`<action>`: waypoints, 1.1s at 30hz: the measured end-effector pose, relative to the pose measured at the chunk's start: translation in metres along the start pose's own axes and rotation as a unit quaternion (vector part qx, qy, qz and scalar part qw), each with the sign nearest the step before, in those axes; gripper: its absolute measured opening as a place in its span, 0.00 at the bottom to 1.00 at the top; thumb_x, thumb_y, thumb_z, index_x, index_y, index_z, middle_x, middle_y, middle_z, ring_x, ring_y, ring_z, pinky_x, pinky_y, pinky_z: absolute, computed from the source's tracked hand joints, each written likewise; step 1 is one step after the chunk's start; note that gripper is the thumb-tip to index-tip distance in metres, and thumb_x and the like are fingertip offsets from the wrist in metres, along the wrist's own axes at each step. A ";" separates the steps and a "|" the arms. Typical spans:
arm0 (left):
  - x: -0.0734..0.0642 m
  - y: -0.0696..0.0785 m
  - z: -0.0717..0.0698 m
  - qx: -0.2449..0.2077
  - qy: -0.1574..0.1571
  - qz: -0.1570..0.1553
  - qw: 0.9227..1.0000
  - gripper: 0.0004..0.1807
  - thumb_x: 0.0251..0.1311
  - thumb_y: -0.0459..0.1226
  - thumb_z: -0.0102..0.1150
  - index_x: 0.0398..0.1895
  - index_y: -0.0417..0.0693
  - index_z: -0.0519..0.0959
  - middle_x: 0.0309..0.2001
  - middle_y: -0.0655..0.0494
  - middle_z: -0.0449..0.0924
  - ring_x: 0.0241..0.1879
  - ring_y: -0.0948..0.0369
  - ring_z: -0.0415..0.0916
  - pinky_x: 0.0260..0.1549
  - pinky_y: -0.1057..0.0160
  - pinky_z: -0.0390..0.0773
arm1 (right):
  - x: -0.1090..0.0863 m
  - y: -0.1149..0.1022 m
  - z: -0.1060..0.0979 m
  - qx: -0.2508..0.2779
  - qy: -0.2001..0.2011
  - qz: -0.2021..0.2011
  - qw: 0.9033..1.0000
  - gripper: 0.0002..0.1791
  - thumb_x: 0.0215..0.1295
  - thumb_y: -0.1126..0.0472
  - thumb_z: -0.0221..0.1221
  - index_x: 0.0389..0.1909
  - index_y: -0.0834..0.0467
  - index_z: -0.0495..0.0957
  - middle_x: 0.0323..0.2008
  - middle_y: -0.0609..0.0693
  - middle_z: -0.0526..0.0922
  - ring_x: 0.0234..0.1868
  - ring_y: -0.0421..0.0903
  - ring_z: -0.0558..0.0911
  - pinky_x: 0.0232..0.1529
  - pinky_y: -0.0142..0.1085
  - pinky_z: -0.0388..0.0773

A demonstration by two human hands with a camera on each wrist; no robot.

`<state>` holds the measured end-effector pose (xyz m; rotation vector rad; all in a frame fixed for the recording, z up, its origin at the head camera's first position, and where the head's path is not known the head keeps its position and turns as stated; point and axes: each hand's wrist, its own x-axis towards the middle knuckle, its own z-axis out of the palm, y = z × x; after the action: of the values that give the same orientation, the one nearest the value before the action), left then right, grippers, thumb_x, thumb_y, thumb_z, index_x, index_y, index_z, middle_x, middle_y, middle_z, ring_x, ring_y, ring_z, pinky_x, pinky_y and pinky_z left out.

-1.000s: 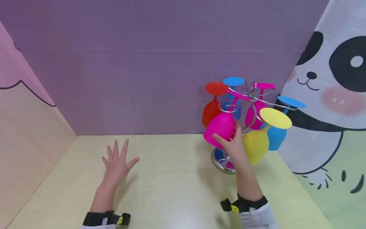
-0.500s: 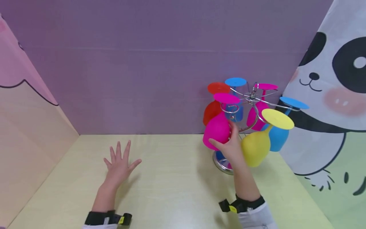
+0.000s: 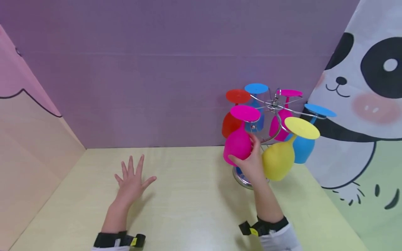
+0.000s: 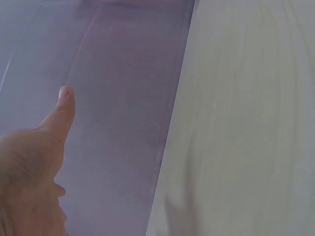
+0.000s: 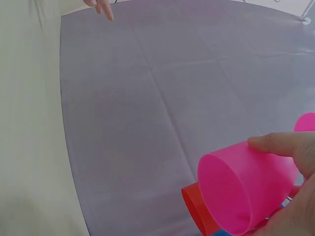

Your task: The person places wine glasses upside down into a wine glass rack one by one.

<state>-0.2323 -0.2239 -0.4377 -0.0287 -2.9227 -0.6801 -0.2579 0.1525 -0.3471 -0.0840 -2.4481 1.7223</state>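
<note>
My right hand (image 3: 252,164) holds a pink goblet (image 3: 237,144) by its bowl, thumb on the near side and fingers behind. The goblet is upside down, its round foot over the front-left arm of a metal glass rack (image 3: 275,105). In the right wrist view, the thumb presses on the pink goblet (image 5: 246,182), whose mouth faces the camera. A yellow goblet (image 3: 279,162) hangs just right of that hand. Well to the left, my left hand (image 3: 130,186) is spread over the table and holds nothing. In the left wrist view, only part of the left hand (image 4: 37,157) shows.
Also hanging upside down on the rack are a red goblet (image 3: 230,125), blue goblets (image 3: 304,150) and another pink goblet (image 3: 280,123). The rack's round chrome base (image 3: 241,179) stands on the pale table (image 3: 188,209). A purple cloth wall (image 3: 141,87) rises behind.
The pink goblet's foot has tipped from steeply tilted to nearly level, and its bowl hangs more upright. My right hand has moved slightly left with it. The left hand stays spread, almost still.
</note>
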 end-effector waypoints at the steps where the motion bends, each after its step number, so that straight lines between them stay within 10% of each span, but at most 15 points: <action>1: 0.000 0.000 0.000 -0.001 -0.002 0.001 1.000 0.52 0.62 0.57 0.57 0.78 0.56 0.35 0.75 0.32 0.23 0.71 0.29 0.18 0.56 0.18 0.29 | 0.000 0.000 0.000 -0.001 0.004 0.000 1.000 0.56 0.54 0.63 0.69 0.74 0.45 0.40 0.72 0.53 0.55 0.73 0.56 0.56 0.60 0.56 0.73; 33: -0.009 0.005 -0.001 -0.005 -0.041 0.012 0.999 0.54 0.60 0.57 0.59 0.78 0.56 0.34 0.75 0.31 0.24 0.70 0.28 0.19 0.54 0.18 0.27 | -0.028 0.003 0.007 -0.001 0.058 -0.057 0.997 0.57 0.55 0.65 0.67 0.76 0.46 0.37 0.74 0.51 0.49 0.74 0.52 0.52 0.63 0.57 0.70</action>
<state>-0.2233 -0.2194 -0.4360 -0.0960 -2.9925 -0.7047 -0.2311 0.1428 -0.3546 -0.0427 -2.3241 1.6195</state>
